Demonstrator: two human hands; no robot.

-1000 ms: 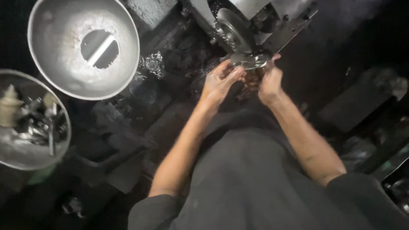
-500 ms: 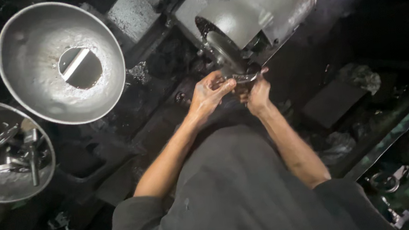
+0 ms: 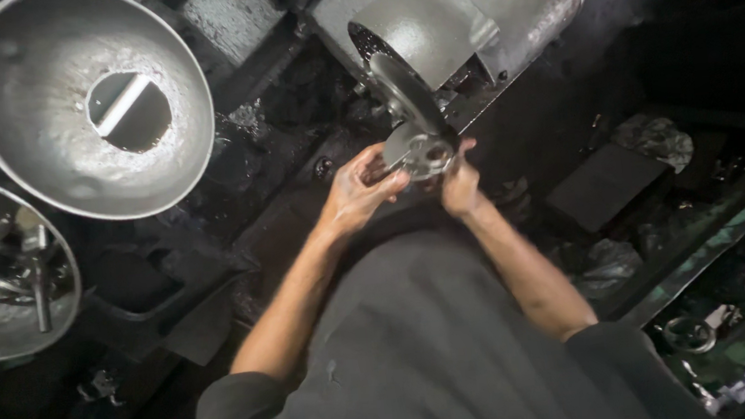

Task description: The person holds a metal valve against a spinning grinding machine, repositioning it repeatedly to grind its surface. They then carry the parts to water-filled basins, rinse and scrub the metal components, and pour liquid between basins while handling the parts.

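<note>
Gripping a small grey metal flange (image 3: 423, 153) from both sides: left hand (image 3: 358, 194) is clasping its left edge, right hand (image 3: 459, 183) is pinching its lower right rim. It is sitting between the fingertips, just ahead of both hands, pressed against the grinding wheel (image 3: 404, 97) directly beyond. Its flat face is tilting up toward the camera; both hands are equally near, with the grey motor housing (image 3: 472, 18) further ahead.
</note>
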